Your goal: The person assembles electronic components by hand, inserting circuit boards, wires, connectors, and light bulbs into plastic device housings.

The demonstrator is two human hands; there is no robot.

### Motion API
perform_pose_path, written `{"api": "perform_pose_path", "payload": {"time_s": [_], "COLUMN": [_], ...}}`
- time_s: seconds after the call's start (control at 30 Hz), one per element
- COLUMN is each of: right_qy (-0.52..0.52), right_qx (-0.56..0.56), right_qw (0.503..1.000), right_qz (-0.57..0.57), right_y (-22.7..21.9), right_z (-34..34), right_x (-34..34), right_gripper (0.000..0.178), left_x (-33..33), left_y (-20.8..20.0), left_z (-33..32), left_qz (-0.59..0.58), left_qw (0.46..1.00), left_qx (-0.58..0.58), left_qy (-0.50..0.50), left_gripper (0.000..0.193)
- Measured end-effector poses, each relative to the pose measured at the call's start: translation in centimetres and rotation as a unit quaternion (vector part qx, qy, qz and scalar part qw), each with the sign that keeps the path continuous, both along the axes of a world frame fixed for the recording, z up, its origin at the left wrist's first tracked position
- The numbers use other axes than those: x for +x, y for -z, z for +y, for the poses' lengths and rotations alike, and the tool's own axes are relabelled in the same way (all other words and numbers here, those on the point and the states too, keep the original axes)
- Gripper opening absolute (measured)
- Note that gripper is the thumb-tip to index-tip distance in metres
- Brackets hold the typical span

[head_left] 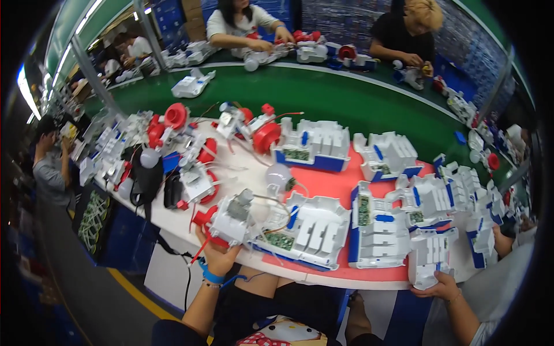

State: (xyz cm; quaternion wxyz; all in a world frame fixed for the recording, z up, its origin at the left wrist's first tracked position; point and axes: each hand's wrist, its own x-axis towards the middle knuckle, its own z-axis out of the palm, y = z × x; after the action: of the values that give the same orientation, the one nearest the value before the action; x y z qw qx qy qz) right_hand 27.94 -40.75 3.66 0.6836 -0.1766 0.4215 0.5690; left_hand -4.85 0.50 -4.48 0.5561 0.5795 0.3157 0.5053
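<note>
My left hand (218, 257) is closed around the underside of a white plastic assembly (231, 218) with a grey cylindrical part on top and red pieces at its side. Thin wires run from this assembly toward the white housing (314, 233) to its right, which has a blue edge and a green circuit board. A blue wristband (210, 275) with a cord circles my left wrist. Below the table's front edge, what appears to be my right hand (356, 301) hangs beside a blue edge; its fingers are too dark to make out. A white ball-shaped part (279, 176) lies behind the housing.
More white housings (381, 228) stand to the right, where a co-worker's hand (443, 287) grips one. Red-and-white assemblies (199, 173) crowd the left, beside a black bag (145, 179). A green conveyor belt (254, 86) runs behind; people work across it. A bin of parts (92, 222) stands left.
</note>
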Motion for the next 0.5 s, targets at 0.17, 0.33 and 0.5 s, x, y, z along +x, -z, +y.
{"api": "perform_pose_path", "payload": {"time_s": [0.17,0.33,0.5], "right_qy": [0.089,0.118,0.187], "right_qx": [0.046,0.113,0.118], "right_qw": [0.979,0.976,0.953], "right_qz": [0.177,0.142,0.208], "right_y": [3.0,3.2,5.1], "right_z": [-1.2,-3.1,-6.6], "right_x": [0.6,-0.7,-1.8], "right_gripper": [0.085,0.095,0.096], "left_x": [0.7,0.2,0.9], "left_y": [-0.2,0.2,0.4], "left_z": [-0.5,-0.2,0.0], "left_qz": [0.016,0.073,0.006], "left_qw": [0.999,0.993,0.999], "left_qx": [0.037,0.092,0.045], "left_qy": [-0.006,0.004,0.014], "left_gripper": [0.1,0.098,0.098]}}
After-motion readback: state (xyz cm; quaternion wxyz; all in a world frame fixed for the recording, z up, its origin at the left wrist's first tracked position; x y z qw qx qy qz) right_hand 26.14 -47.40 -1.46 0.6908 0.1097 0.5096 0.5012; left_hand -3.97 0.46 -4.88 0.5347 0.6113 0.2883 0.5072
